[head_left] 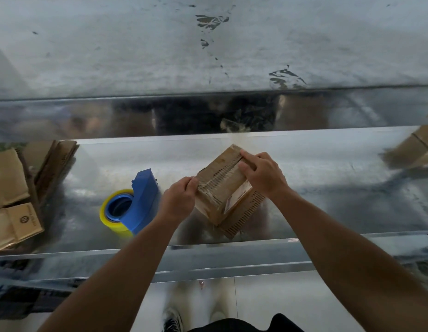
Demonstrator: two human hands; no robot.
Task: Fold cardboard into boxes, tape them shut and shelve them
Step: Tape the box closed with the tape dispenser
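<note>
A small brown cardboard box (223, 188) sits tilted on the shiny metal shelf (328, 207), with tape running along its top seam. My left hand (179, 200) pinches the box's near left corner with curled fingers. Over the far right part of the top, my right hand (263, 174) lies with its fingers curled against the seam. One perforated flap (244, 216) sticks out at the box's lower right. Left of the box lies a blue tape dispenser (138, 202) holding a yellow tape roll (112, 214).
Flattened cardboard blanks (14, 195) are stacked at the shelf's left end. Another cardboard box (416, 149) sits at the far right. A second metal surface (208, 56) rises behind. The shelf's front rail (208, 255) runs across, with my feet on the floor below.
</note>
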